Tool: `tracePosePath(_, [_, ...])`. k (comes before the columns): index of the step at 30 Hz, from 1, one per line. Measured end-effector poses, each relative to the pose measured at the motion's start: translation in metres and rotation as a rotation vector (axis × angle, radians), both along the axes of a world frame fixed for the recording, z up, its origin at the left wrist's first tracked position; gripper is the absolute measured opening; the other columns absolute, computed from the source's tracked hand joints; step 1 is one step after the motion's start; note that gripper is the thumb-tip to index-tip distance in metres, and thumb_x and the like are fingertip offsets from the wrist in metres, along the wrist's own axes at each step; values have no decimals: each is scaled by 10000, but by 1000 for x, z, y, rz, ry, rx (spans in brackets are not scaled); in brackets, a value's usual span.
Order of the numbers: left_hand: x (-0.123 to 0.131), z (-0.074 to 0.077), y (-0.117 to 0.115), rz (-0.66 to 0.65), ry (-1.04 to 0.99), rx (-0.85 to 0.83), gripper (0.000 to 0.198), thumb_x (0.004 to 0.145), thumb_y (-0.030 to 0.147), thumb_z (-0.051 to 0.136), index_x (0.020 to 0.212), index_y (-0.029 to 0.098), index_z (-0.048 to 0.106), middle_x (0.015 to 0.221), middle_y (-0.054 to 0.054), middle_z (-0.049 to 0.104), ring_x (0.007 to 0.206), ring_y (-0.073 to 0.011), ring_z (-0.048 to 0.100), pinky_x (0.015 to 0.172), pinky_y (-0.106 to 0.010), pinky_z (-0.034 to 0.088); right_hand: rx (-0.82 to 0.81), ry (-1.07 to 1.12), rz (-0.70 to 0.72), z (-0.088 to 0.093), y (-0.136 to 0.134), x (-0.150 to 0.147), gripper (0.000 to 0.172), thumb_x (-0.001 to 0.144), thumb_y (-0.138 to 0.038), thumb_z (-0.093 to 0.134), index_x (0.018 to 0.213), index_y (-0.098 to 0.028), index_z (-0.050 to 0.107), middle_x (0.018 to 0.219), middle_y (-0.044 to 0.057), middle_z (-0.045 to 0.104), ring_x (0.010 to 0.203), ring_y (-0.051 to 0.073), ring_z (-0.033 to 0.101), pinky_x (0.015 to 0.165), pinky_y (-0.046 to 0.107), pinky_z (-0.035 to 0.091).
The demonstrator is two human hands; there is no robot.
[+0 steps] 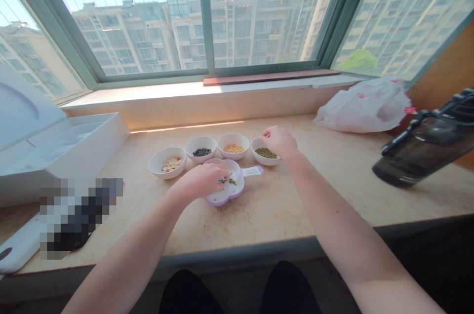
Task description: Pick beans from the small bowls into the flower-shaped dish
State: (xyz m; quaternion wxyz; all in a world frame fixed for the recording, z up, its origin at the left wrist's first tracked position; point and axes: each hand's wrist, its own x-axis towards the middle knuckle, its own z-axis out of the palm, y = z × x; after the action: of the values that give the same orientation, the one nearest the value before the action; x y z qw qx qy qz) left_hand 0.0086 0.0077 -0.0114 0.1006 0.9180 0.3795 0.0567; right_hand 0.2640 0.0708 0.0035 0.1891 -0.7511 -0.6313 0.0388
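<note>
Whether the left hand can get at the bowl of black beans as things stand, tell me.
Probably yes. The left hand rests on the lilac dish, and the bowl of black beans stands just beyond it, open-topped, with nothing between them. The right hand is off at the bowl of green beans.

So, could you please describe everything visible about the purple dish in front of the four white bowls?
The purple dish is pale lilac outside and white inside, with a lobed outline, and looks like plastic. A short handle with a white label points to the right. It sits flat and upright on the beige counter, just before the row of white bowls. A few dark and green beans lie inside. The left hand covers its left side, fingers reaching in.
</note>
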Motion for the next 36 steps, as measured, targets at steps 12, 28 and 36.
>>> tracePosePath(12, [18, -14, -2, 52, 120, 68, 228, 804, 10, 533, 683, 136, 679, 794, -126, 702, 787, -262, 684, 751, -350, 516, -23, -20, -5, -4, 4, 3, 222, 871, -368, 639, 972, -232, 782, 1040, 104, 770, 984, 274, 708, 778, 337, 526])
tracePosePath(28, [16, 0, -1, 26, 64, 165, 260, 804, 55, 500, 857, 177, 722, 876, -74, 725, 835, -232, 667, 718, -314, 480, -23, 1, 13, -3, 1, -1, 307, 890, -437, 597, 998, -210, 775, 1062, 126, 767, 996, 289, 703, 781, 350, 523])
tracePosePath(36, [0, 11, 6, 198, -853, -337, 188, 820, 213, 667, 992, 175, 734, 871, -41, 715, 755, -145, 625, 722, -278, 493, 19, 12, 52, -2, -1, -4, 289, 914, -408, 578, 992, -207, 770, 1076, 106, 771, 1017, 283, 699, 786, 345, 504])
